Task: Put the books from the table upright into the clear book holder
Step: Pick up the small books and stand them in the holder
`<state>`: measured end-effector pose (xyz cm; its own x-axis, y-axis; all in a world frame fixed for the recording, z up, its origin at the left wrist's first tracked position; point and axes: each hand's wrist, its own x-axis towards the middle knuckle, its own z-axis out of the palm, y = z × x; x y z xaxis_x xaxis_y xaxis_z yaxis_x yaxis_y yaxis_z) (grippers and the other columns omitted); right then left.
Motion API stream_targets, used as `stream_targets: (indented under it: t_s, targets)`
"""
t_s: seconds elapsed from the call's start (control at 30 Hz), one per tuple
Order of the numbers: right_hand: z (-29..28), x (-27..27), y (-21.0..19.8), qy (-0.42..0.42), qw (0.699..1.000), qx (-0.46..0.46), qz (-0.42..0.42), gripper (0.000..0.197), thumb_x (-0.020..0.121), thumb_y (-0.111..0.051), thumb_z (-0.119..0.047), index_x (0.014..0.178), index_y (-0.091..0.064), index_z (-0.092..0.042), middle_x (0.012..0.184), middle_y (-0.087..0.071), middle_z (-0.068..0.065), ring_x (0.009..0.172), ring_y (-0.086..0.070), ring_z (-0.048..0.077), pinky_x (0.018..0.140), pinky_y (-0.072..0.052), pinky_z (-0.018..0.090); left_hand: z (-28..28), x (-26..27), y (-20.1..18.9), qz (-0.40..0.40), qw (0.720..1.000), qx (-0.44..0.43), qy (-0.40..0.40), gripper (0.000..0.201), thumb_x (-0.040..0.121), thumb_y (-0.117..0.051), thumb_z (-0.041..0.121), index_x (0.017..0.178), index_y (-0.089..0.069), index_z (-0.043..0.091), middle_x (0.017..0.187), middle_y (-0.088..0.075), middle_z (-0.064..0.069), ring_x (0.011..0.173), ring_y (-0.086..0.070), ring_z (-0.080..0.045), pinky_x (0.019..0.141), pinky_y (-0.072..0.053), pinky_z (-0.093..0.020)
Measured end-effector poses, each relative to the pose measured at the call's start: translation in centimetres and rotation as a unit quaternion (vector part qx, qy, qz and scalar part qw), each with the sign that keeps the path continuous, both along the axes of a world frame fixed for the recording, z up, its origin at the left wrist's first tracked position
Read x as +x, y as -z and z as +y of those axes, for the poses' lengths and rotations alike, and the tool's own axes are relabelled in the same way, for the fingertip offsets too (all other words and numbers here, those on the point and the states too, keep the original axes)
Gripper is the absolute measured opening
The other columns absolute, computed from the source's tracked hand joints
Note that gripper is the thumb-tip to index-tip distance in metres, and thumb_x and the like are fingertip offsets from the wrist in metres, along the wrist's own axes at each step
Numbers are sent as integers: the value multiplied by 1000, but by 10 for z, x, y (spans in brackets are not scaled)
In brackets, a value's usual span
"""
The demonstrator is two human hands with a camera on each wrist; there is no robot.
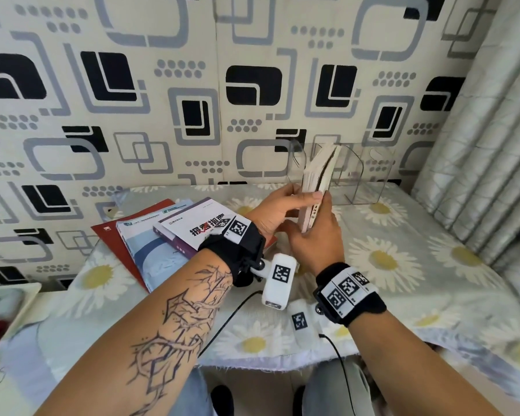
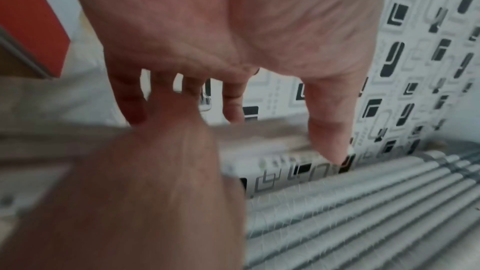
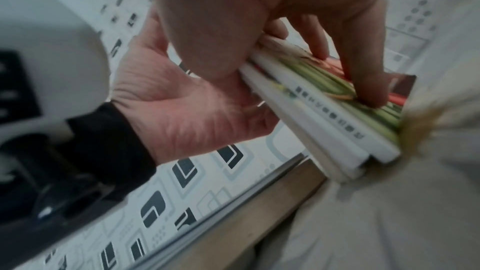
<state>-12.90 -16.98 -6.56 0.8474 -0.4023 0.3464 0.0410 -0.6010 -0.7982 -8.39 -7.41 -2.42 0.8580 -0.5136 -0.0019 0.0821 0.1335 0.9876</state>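
Note:
A small bundle of thin white-spined books [image 1: 317, 181] stands on edge, leaning, between both hands. Its far end overlaps the left dividers of the clear book holder [image 1: 360, 175] by the wall; whether it is inside a slot I cannot tell. My left hand [image 1: 282, 205] lies against the bundle's left face with its thumb across the upper edge. My right hand [image 1: 315, 238] pinches the bundle [image 3: 324, 118], thumb on one side and fingers [image 3: 369, 81] on the green cover. The left hand [image 2: 233, 48] is blurred in the left wrist view. A stack of flat books [image 1: 174, 235] waits at the left.
The table wears a daisy-print cloth [image 1: 403, 265]. A patterned wall stands close behind the holder, and a pleated curtain [image 1: 478, 145] hangs at the right. A black cable [image 1: 339, 355] runs over the table's front edge. A tray [image 1: 3, 313] lies at the far left.

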Motion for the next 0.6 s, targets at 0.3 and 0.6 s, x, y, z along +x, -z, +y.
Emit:
stream_targets:
  t_s: [0.3,0.6]
  targets:
    - [-42,-2,-6,105,994,13,17,50,72,-72,-46,112,-68,-17,102,-75,5,91,-74,26,73,-63,38,40,35,21,150,977,-73,-135,20,76,-71,33,80,-58,18,90,-67,-6,75,-62,-22,64,-46,-30]
    - [-100,4,-25,155,988,15,2,22,74,-72,-26,83,-72,-6,81,-73,8,71,-71,24,60,-60,34,56,58,42,281,914,-220,-190,14,83,-57,15,94,-52,7,84,-58,-7,70,-60,-21,58,-52,-27]
